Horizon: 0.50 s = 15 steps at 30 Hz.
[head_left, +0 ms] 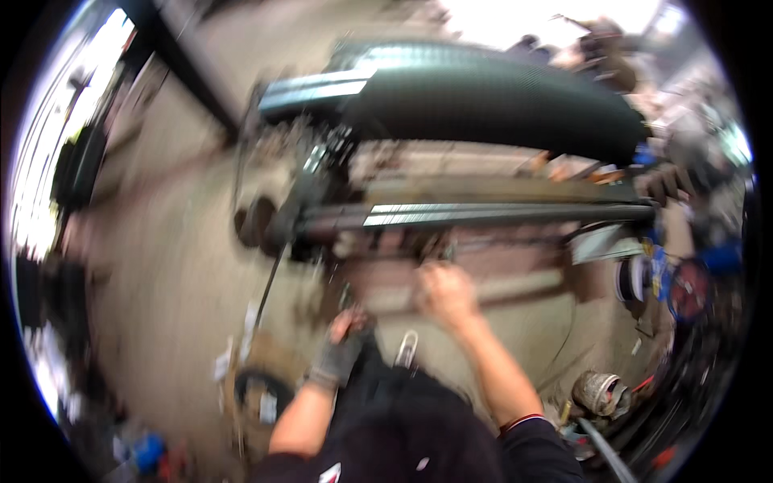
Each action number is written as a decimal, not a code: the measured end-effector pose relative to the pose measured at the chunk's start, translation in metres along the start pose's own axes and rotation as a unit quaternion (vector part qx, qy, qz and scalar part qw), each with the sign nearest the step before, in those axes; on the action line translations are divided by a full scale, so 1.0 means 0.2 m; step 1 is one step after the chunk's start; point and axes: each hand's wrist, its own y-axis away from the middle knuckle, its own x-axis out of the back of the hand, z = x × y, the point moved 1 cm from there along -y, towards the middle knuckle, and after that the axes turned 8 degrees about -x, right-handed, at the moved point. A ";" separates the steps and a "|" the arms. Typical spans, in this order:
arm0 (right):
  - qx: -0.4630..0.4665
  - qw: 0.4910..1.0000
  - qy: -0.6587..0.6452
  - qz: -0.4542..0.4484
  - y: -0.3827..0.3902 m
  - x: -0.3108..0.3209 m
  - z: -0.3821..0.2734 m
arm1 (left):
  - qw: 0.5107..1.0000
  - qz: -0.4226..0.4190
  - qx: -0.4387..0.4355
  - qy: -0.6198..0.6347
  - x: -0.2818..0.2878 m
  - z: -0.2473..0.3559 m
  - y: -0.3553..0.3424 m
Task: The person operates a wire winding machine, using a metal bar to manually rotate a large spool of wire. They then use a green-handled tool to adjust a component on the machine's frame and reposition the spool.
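Dark green roll on a machine frame, long metal bar in front

Blur softens most of the view; the machine frame stretches left to right ahead of the person, its roll along the far side and its shiny metal bar along the near side; between these 2 runs a flat brown strip.

The right hand, bare, reaches forward to just below the middle of the bar, its fingers curled; smearing hides the fingertips, so I cannot tell whether this grip pinches something or touches the frame.

The left hand is lower and farther left, nearer the person's body, with a grey glove around its palm and wrist; its grip looks curled, and a small dark blurred piece shows just beyond the fingers; I cannot tell whether it is held.

Between the forearms are a dark cap and the tip of 1 shoe; left of the left forearm, a black coil lies on brown cardboard on the concrete floor.

Near the bar's right end are a pale sheet, a white-and-dark spool and a round reddish disc; a stained can is on the floor, right of the right forearm.
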 end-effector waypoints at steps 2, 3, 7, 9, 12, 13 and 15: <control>-0.210 0.967 -0.031 -0.141 0.95 -0.41 0.45 | 0.933 0.042 0.205 0.293 -0.13 -0.12 0.26; -0.298 0.888 0.023 -0.349 1.40 -0.49 0.61 | 0.744 0.187 0.403 0.499 -0.16 -0.22 0.44; -0.273 0.665 0.087 -0.690 3.09 -0.27 0.91 | 0.842 0.255 0.407 0.245 -0.26 -0.52 0.91; -0.297 0.650 0.017 -0.700 3.41 -0.12 0.98 | 0.840 0.276 0.425 0.194 -0.32 -0.68 0.84; -0.247 0.723 -0.123 -0.633 3.53 -0.16 1.15 | 0.855 0.296 0.423 0.036 -0.38 -1.15 0.76; -0.206 0.765 -0.151 -0.591 3.57 -0.20 1.22 | 0.857 0.299 0.419 -0.030 -0.42 -1.29 0.70; -0.468 0.713 -0.100 -0.512 2.94 -0.23 0.81 | 0.882 0.262 0.391 0.037 -0.49 -1.48 0.43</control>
